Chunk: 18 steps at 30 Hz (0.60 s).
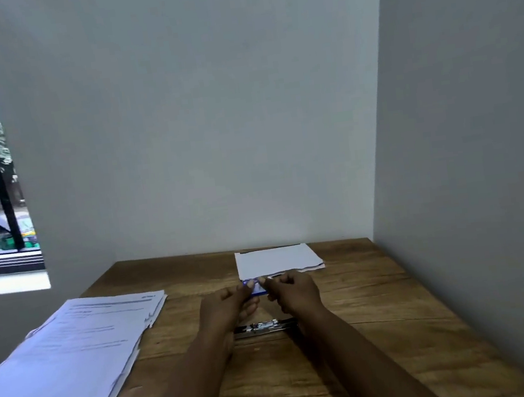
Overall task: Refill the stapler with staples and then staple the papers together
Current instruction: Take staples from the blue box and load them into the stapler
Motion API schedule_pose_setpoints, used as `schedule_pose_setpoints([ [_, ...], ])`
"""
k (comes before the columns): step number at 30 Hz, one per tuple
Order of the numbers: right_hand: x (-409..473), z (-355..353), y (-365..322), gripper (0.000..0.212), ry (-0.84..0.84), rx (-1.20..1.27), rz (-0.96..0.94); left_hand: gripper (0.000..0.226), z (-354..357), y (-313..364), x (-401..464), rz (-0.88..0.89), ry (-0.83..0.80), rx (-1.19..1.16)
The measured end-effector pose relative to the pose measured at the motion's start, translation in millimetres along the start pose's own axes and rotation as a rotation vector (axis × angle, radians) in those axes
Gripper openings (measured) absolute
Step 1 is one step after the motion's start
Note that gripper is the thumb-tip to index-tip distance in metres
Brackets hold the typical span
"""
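- Head view: left hand (230,303) and right hand (292,291) both pinch a small blue staple box (256,287), held above the table (367,333).
- Box likely light, thin card; crushes easily, take it by the ends.
- Stapler (263,326) lies near, below the hands.
- Printed papers (76,356) left; white sheets (276,260) behind. Nothing blocks.

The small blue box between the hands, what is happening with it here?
A person holds the small blue box above the wooden table, left hand and right hand pinching its ends, perhaps opening it. The stapler lies on the table below the hands. A printed paper stack sits left, blank sheets behind.
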State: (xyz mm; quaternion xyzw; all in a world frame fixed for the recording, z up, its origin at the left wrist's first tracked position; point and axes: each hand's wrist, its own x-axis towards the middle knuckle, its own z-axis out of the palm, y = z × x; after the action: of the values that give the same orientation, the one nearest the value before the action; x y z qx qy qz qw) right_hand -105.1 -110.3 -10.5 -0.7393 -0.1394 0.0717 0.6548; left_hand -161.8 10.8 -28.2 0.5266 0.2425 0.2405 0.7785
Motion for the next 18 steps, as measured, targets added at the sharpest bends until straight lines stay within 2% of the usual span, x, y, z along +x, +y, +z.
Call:
schedule_pose_setpoints([
  [4, 2, -2, -7, 0.025, -0.033, -0.005, 0.013, 0.02, 1, 4, 7, -0.016, -0.01, -0.044],
  [12, 16, -8, -3, 0.022, -0.071, -0.142, -0.009, 0.012, 13, 3, 21, 0.046, 0.012, 0.062],
  [15, 19, -11, -3, 0.024, -0.071, -0.147, 0.008, 0.012, 17, 6, 25, 0.025, -0.015, 0.038],
  [18, 23, -13, -2, 0.02, -0.069, -0.158, 0.03, 0.011, 20, 5, 28, 0.048, 0.029, -0.005],
])
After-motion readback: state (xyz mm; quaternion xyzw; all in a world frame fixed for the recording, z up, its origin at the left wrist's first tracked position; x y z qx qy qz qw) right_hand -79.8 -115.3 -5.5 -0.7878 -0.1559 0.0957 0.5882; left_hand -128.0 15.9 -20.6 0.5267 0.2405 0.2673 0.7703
